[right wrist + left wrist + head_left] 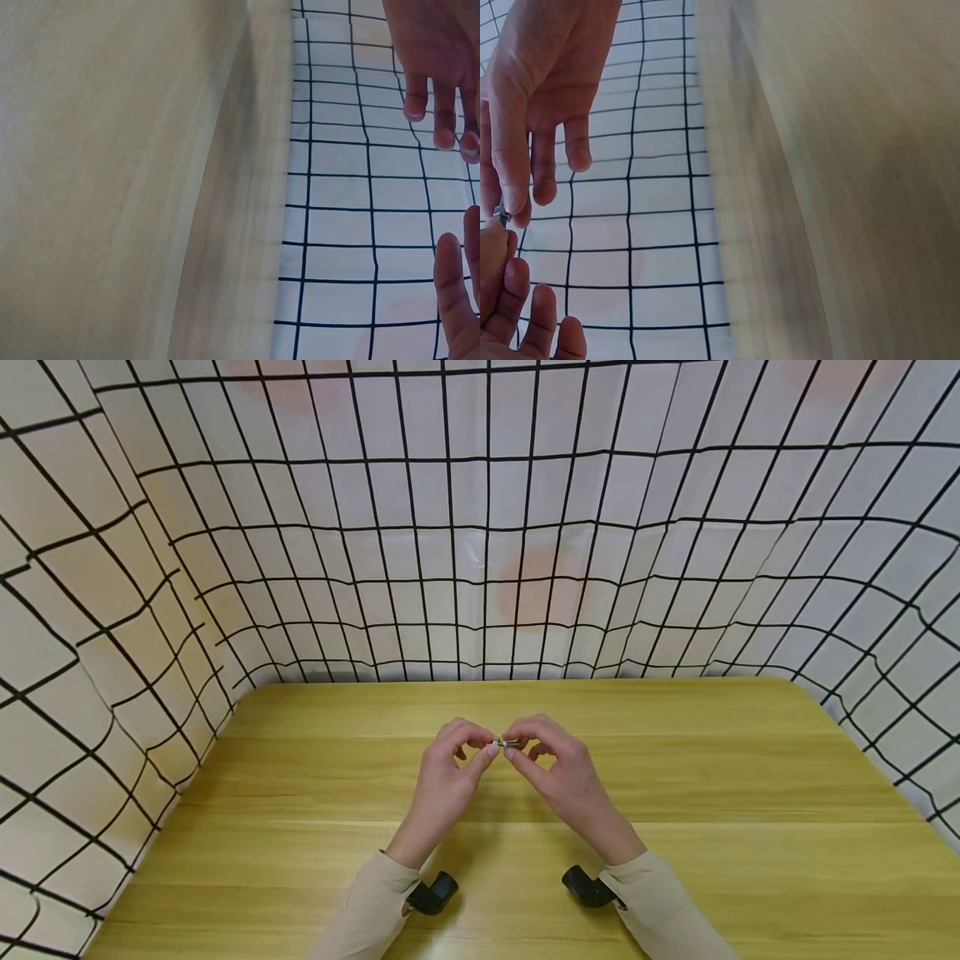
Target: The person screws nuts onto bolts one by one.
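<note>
Between the fingertips of both hands, above the table, is a small slim metal piece (510,744), lying roughly level. My left hand (448,768) pinches its left end between thumb and forefinger. At the other end, my right hand (558,764) pinches it the same way, the two sets of fingertips almost touching. In the left wrist view only a short shiny bit of the metal piece (502,216) shows; fingers cover the rest, so its exact kind is unclear. The right wrist view catches parts of both hands at its right edge, but the piece itself is out of sight.
Beneath the hands spreads a wood-grain table (300,827). White sheeting with a black grid (420,552) rises behind it and along both sides. Black curved wrist mounts (435,893) stick out from the beige sleeves (367,906) over the table.
</note>
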`<state>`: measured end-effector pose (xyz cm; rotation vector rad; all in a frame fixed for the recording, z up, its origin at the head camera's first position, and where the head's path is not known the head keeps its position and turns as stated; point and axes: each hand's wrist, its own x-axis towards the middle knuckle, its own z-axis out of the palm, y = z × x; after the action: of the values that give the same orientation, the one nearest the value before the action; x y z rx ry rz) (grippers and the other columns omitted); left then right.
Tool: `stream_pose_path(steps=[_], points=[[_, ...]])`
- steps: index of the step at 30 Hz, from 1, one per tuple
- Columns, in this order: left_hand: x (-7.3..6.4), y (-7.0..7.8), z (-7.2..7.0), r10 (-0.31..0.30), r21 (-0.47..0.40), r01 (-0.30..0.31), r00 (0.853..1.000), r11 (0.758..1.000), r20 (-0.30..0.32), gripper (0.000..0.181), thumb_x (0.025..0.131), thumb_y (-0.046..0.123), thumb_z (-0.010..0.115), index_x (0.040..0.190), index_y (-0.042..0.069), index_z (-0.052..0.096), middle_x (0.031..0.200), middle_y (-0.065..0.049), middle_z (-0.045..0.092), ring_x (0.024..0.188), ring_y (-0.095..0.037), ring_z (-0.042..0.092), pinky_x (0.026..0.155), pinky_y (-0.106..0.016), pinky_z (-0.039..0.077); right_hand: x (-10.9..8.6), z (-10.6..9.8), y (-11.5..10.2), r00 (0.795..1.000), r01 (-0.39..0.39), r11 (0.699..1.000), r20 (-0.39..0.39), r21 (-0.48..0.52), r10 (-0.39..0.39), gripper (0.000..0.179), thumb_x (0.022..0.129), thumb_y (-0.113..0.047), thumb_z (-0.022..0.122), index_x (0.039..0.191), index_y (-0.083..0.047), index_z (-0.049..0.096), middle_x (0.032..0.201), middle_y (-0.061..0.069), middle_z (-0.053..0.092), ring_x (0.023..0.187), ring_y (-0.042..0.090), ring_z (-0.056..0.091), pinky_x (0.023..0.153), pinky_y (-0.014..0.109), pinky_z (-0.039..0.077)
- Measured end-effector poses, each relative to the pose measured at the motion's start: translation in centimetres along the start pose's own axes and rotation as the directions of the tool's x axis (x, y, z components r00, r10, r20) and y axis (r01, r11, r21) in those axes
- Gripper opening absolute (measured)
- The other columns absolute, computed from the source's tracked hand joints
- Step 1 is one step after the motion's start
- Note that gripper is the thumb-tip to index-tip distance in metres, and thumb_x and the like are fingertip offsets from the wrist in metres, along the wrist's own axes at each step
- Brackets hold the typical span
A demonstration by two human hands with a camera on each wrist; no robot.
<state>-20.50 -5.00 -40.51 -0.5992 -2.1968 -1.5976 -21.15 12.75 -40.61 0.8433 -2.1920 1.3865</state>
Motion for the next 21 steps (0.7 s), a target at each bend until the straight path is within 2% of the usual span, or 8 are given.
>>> stream_pose_path(steps=[5, 8, 12, 15, 21], points=[[0.0, 0.0, 0.1, -0.004, 0.0, 0.004, 1.0, 1.0, 0.004, 0.007, 0.093, 0.015, 0.069, 0.093, 0.008, 0.07, 0.091, 0.008, 0.06, 0.09, -0.013, 0.053, 0.076, -0.042, 0.04, -0.2, 0.0, 0.8, 1.0, -0.005, 1.0, 0.012, 0.022, 0.005, 0.018, 0.09, -0.005, 0.071, 0.104, -0.015, 0.067, 0.102, -0.004, 0.063, 0.091, 0.012, 0.057, 0.072, 0.031, 0.05], [0.1, -0.1, 0.1, 0.0, 0.002, 0.0, 1.0, 1.0, 0.003, 0.006, 0.093, 0.014, 0.068, 0.093, 0.008, 0.07, 0.091, 0.008, 0.06, 0.09, -0.013, 0.053, 0.075, -0.042, 0.04, -0.1, -0.1, -0.5, 1.0, -0.012, 1.0, 0.011, 0.016, 0.012, 0.016, 0.09, -0.002, 0.07, 0.104, -0.011, 0.066, 0.1, 0.0, 0.063, 0.091, 0.014, 0.057, 0.072, 0.033, 0.05], [0.1, -0.1, 0.2, 0.002, 0.007, -0.002, 1.0, 1.0, 0.001, 0.001, 0.092, 0.011, 0.069, 0.092, 0.01, 0.069, 0.091, 0.008, 0.06, 0.089, -0.014, 0.053, 0.075, -0.041, 0.04, 0.0, 0.0, -0.8, 0.999, -0.049, 0.999, 0.004, 0.002, 0.049, 0.016, 0.09, 0.001, 0.068, 0.101, -0.01, 0.066, 0.097, 0.001, 0.063, 0.09, 0.015, 0.057, 0.073, 0.036, 0.05], [0.0, 0.0, 0.3, -0.002, 0.005, 0.002, 1.0, 1.0, -0.002, 0.004, 0.091, 0.007, 0.07, 0.091, 0.011, 0.069, 0.09, 0.008, 0.06, 0.089, -0.016, 0.054, 0.075, -0.04, 0.04, -0.3, 0.2, 0.6, 0.997, -0.078, 0.997, 0.008, 0.008, 0.078, 0.014, 0.094, -0.007, 0.067, 0.102, -0.017, 0.067, 0.097, -0.003, 0.064, 0.09, 0.013, 0.058, 0.075, 0.037, 0.049], [0.0, 0.1, 0.3, 0.0, 0.001, 0.0, 1.0, 1.0, -0.001, 0.001, 0.091, 0.01, 0.07, 0.091, 0.009, 0.069, 0.09, 0.007, 0.06, 0.089, -0.016, 0.054, 0.076, -0.042, 0.04, -0.4, 0.1, 0.8, 0.995, -0.098, 0.995, 0.029, 0.015, 0.098, 0.007, 0.098, -0.018, 0.063, 0.102, -0.022, 0.066, 0.098, -0.005, 0.064, 0.091, 0.011, 0.058, 0.078, 0.039, 0.049]])
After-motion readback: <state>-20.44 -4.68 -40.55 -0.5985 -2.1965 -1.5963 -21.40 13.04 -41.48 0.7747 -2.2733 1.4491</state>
